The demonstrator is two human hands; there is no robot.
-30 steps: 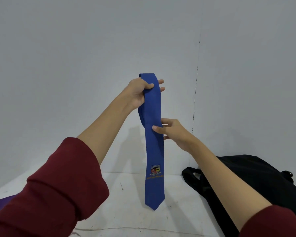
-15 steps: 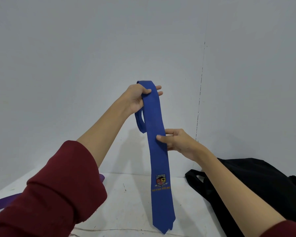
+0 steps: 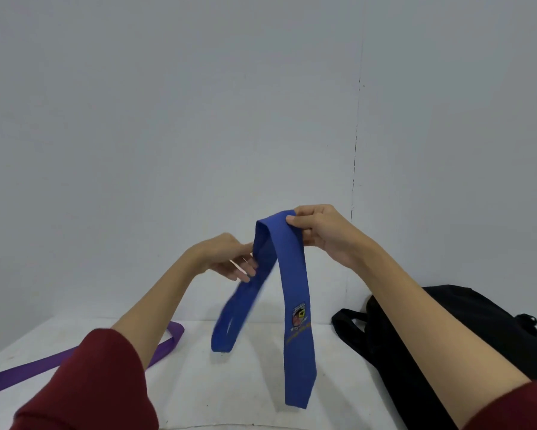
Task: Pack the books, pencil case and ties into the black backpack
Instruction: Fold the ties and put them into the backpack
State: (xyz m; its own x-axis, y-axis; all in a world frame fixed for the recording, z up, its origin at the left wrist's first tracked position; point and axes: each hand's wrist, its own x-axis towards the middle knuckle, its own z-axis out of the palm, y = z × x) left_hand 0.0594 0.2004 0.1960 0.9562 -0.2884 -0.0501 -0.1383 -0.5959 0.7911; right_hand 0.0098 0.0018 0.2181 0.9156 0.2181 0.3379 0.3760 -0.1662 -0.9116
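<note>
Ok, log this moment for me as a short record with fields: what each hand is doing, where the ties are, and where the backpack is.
left hand: left hand touches the narrow hanging half of the blue fabric tie with a crest, fingers fairly straight
right hand: right hand pinches the tie's folded top
blue tie: doubled over, both ends hang down above the white table
purple tie: flat purple fabric tie lies on the table at left
backpack: black fabric backpack lies at right, opening not visible
</note>
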